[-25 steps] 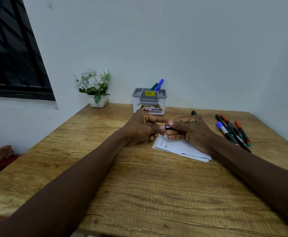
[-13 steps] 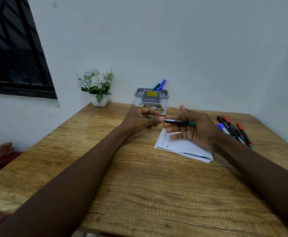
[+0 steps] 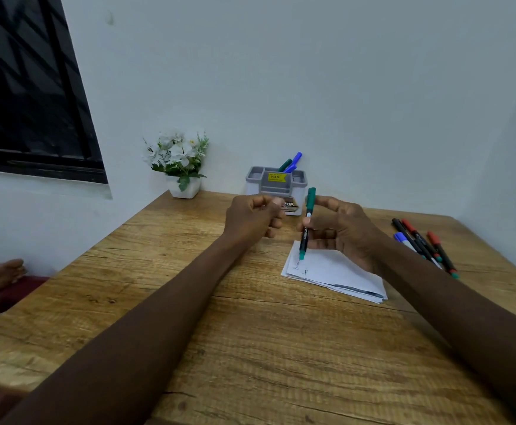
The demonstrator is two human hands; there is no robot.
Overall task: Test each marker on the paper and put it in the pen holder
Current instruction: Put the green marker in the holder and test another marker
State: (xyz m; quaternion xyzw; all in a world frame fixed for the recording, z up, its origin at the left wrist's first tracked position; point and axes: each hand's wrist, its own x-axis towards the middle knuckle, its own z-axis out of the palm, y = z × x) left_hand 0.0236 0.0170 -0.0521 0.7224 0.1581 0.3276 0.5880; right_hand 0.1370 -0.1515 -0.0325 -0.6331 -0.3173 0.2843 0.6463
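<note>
above the near-left corner of the paper (image 3: 342, 273): green marker (image 3: 306, 223), pinched at mid-barrel between the thumb and fingers of the right hand (image 3: 344, 233). its long axis is held close to upright, slightly tilted, with the tip end down and just over the sheet beside two small scribbles (image 3: 305, 272). contact with the paper cannot be confirmed. the left hand (image 3: 255, 219) is positioned just left of the marker and apart from it, fingers curled into a loose fist; whether anything is enclosed cannot be told. the pen holder (image 3: 276, 187) is placed at the back of the desk (image 3: 250, 332), directly beyond the marker's upper end, with two markers already stood in it. the right hand is judged the nearer for the stroke, and a short descent along the axis is called for. the untested markers (image 3: 422, 245) are laid well to the right.
</note>
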